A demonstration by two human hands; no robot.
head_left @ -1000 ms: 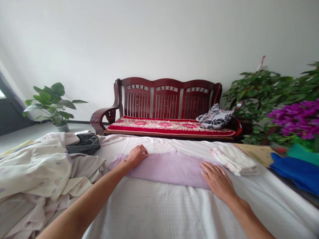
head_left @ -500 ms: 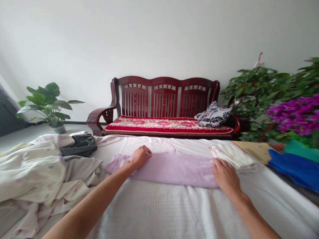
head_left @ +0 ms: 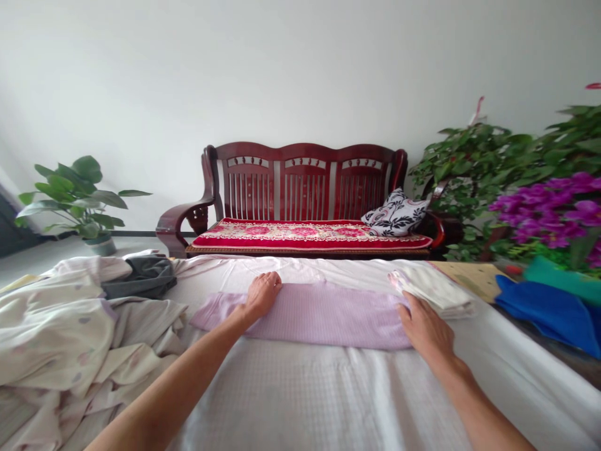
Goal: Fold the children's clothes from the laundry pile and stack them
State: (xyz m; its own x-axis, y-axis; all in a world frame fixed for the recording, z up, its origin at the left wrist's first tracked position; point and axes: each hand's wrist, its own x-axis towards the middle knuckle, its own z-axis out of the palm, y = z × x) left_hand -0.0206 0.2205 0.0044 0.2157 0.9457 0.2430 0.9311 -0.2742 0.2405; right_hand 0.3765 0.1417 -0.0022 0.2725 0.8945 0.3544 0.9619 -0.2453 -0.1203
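home living room: carved wooden sofa (head_left: 305, 181), patterned cushion (head_left: 395, 214), potted plant (head_left: 79, 197).

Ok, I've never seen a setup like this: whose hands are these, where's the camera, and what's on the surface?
No machine here: these are a person's bare hands, seen from a camera worn on their head, looking forward and down. On the white cloth lies a ribbed lilac garment, in a long flat strip. The left hand rests on its left part; the right hand touches its right end. Whether either grips it is unclear. A rumpled clothes pile lies left, a folded white garment right.
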